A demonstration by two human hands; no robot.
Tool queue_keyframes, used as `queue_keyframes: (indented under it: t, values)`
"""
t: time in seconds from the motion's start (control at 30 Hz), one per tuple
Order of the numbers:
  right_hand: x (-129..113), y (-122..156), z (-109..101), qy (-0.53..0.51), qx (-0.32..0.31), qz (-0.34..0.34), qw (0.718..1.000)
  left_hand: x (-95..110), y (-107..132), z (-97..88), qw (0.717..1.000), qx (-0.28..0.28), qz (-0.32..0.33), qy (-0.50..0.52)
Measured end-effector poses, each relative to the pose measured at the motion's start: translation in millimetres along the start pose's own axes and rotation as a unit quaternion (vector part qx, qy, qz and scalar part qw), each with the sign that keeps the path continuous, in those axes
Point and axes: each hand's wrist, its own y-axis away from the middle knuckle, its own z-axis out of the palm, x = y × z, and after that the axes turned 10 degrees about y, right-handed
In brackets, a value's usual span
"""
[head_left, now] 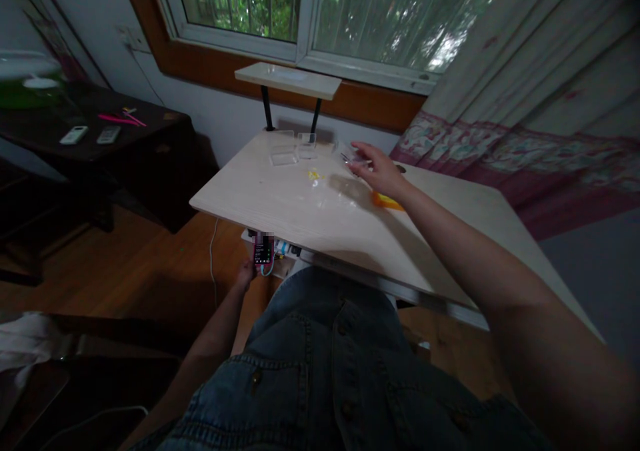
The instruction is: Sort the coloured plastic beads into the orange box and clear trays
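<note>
Low at the desk's front edge, my left hand (246, 274) grips the lower left side of a phone (263, 252). Its screen is lit, and a pale cable runs from its bottom end. My right hand (380, 169) is over the far right part of the desk, thumb and fingers around a clear plastic container (350, 156) with small dark or metallic bits at it. Beneath that wrist lies an orange object (386, 201), partly covered by the arm. To the left are small yellow pieces (314, 175) and two clear plastic boxes (284, 154), (307, 145).
The pale desk (240, 191) carries a small raised shelf (287, 79) at its back. Under the front edge an open drawer (285, 267) holds small items. A dark side table (165, 127) stands left; a white cable (212, 257) hangs to the floor. A curtain (540, 91) borders the right.
</note>
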Motion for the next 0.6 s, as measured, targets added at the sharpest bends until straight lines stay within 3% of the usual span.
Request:
queue_keyframes:
  t: [0.47,0.6]
  values:
    - [5.2,-19.0,2.2,-0.024,0.027,-0.016,0.999,-7.9,-2.5,-4.1,0.998,0.017,-0.029,0.051]
    - [-5.7,-30.7,-14.7,-0.05,0.074,-0.02,0.996,-7.1,-2.0,-4.3,0.998,0.015,-0.024,0.058]
